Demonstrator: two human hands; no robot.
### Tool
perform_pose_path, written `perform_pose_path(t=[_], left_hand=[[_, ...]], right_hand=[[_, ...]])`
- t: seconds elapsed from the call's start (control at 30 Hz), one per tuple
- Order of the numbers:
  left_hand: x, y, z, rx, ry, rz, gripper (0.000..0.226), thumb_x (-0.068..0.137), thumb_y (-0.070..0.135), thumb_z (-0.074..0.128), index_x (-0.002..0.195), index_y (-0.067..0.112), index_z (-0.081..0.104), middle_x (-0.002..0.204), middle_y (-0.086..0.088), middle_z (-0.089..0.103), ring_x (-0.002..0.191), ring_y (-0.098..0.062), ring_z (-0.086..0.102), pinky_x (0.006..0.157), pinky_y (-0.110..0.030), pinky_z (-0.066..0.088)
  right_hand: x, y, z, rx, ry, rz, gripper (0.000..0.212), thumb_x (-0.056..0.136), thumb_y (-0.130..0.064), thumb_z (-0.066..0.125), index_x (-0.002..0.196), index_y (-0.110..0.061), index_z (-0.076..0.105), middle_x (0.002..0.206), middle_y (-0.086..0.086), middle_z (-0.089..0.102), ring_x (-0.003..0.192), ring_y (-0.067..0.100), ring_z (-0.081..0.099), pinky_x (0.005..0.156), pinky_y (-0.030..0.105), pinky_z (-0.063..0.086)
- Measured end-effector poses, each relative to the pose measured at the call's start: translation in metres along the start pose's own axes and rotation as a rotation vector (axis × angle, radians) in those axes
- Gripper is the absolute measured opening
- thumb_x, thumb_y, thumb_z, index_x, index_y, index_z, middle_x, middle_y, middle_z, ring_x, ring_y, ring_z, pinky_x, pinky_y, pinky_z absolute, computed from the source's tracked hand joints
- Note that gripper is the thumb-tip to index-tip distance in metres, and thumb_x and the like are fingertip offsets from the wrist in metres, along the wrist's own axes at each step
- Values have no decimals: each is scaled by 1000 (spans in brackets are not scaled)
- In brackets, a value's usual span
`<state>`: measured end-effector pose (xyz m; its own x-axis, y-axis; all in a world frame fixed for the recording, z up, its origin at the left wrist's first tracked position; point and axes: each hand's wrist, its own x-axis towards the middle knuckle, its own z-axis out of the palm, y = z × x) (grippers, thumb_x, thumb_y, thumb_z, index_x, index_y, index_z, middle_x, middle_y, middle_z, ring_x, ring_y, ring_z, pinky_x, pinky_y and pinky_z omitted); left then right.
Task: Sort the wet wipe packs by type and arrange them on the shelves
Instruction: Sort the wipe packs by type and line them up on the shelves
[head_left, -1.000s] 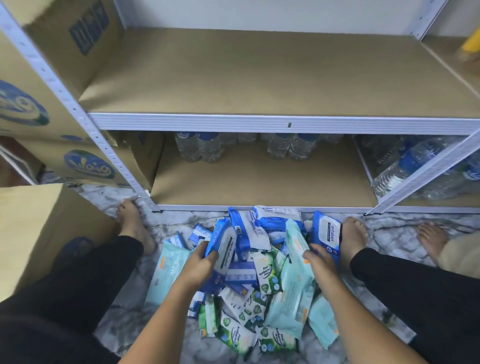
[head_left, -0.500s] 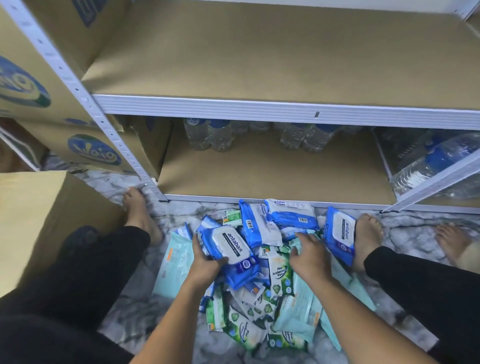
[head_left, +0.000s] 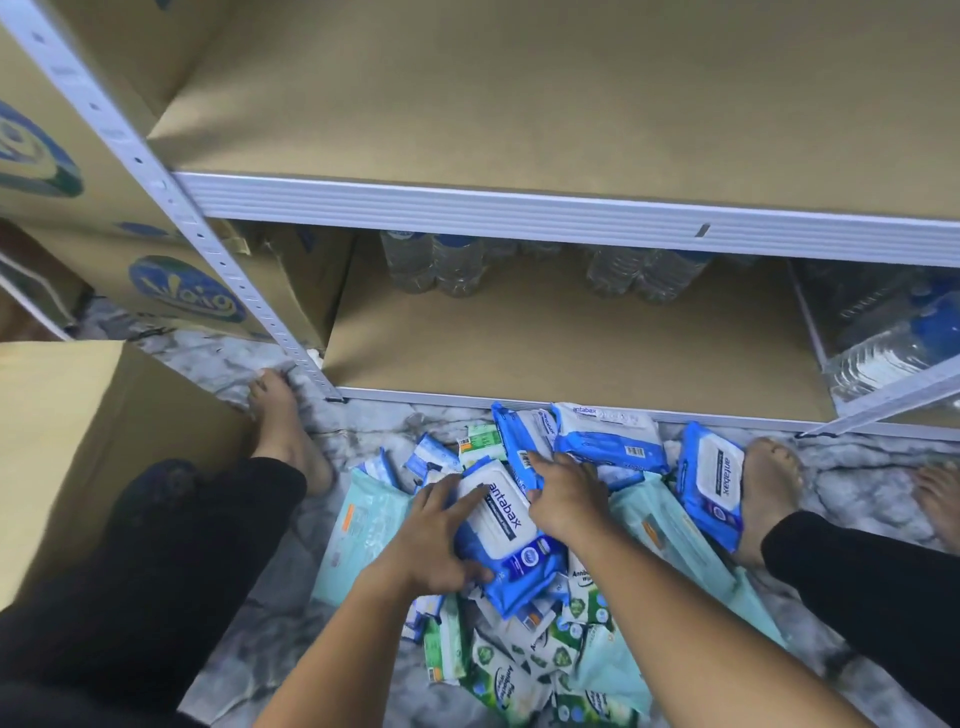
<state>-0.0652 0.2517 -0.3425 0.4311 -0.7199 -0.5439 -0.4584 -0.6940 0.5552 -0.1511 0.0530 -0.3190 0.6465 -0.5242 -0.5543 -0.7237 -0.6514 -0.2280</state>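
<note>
Sorting begins on the floor (head_left: 291, 613), where we sit with the wet wipe packs heaped between our legs. Green packs (head_left: 498, 675) lie nearest, at the bottom of the frame, and pale teal packs (head_left: 363, 525) flank the heap. At frame centre our left hand (head_left: 436, 540) grips a blue pack (head_left: 506, 540), fingers across its face and thumb at its lower edge. Our right hand (head_left: 569, 493) curls over the pack's far end. We cannot tell whether it grasps this pack or the one behind. More blue packs (head_left: 608, 439) lie just beyond, near the shelf's front rail.

We judge the blues are being gathered first, and none of the packs in view has reached a shelf. The next move calls for lifting the blues out of the heap and onto the lower shelf (head_left: 571, 353), in front of the water bottles (head_left: 441, 265), or the upper shelf (head_left: 519, 104).
</note>
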Motion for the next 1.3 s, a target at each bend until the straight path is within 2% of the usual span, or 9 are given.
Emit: perform_pose_path(t=[0.2, 0.4, 0.53, 0.7, 0.8, 0.87, 1.0, 1.17, 1.3], left_hand=[[-1, 2, -2, 41, 17, -13, 118, 55, 72, 80, 152, 57, 15, 152, 5, 9, 144, -24, 4, 120, -46, 27], [-6, 19, 12, 186, 173, -84, 120, 52, 91, 65, 154, 45, 20, 151, -7, 18, 140, -33, 19, 118, -46, 26], [-5, 34, 16, 276, 211, -60, 121, 60, 92, 58, 157, 30, 19, 168, -3, -4, 154, -30, -8, 124, -50, 5], [-2, 46, 16, 259, 34, -44, 119, 69, 78, 69, 160, 36, 5, 167, 13, -13, 155, -23, -9, 122, -53, 11], [-6, 50, 12, 263, -19, -42, 115, 70, 68, 74, 157, 48, 1, 166, 18, -13, 154, -31, -7, 121, -55, 14], [-5, 55, 12, 284, -12, -55, 112, 73, 64, 73, 156, 49, 0, 166, 16, -10, 152, -35, -3, 119, -55, 17], [0, 61, 14, 341, 24, -81, 114, 69, 67, 76, 156, 47, 4, 165, 7, 3, 147, -37, 9, 115, -56, 28], [6, 63, 19, 409, 42, -139, 120, 64, 78, 73, 156, 44, 5, 160, 3, 10, 144, -38, 15, 113, -55, 32], [7, 64, 23, 439, 73, -130, 118, 64, 80, 71, 156, 42, 7, 159, 2, 12, 142, -37, 19, 113, -52, 33]], right_hand=[[0, 19, -5, 135, 126, -89, 47, 97, -10, 54, 141, -28, 58, 131, 3, 67, 115, 28, 61, 88, 29, 51], [-5, 57, -58, 965, -42, 166, 26, 100, -5, 55, 119, -8, 72, 93, -1, 74, 78, 18, 66, 77, 28, 48], [-47, 103, -81, 1409, -282, 359, 33, 88, 5, 47, 111, -8, 67, 88, 11, 70, 61, 22, 64, 60, 30, 53], [-66, 121, -54, 1003, -121, 639, 18, 88, -2, 44, 88, -6, 62, 74, 12, 63, 69, 27, 60, 68, 34, 50], [-62, 116, -42, 430, 64, 531, 30, 91, -29, 52, 102, -5, 66, 103, 16, 68, 92, 31, 63, 66, 28, 40], [-66, 111, -33, 267, 59, 446, 44, 85, -49, 56, 97, -9, 66, 95, 8, 67, 93, 29, 64, 64, 28, 40], [-73, 106, -21, 304, 27, 382, 34, 77, -51, 71, 97, -24, 67, 95, -4, 69, 86, 22, 66, 67, 29, 48], [-74, 118, -14, 821, -12, 534, 25, 82, -29, 80, 97, -11, 73, 89, 4, 74, 77, 27, 74, 65, 43, 63], [-89, 106, -26, 238, 124, 455, 38, 82, -54, 71, 87, -16, 65, 84, 0, 69, 74, 24, 70, 60, 30, 54]])
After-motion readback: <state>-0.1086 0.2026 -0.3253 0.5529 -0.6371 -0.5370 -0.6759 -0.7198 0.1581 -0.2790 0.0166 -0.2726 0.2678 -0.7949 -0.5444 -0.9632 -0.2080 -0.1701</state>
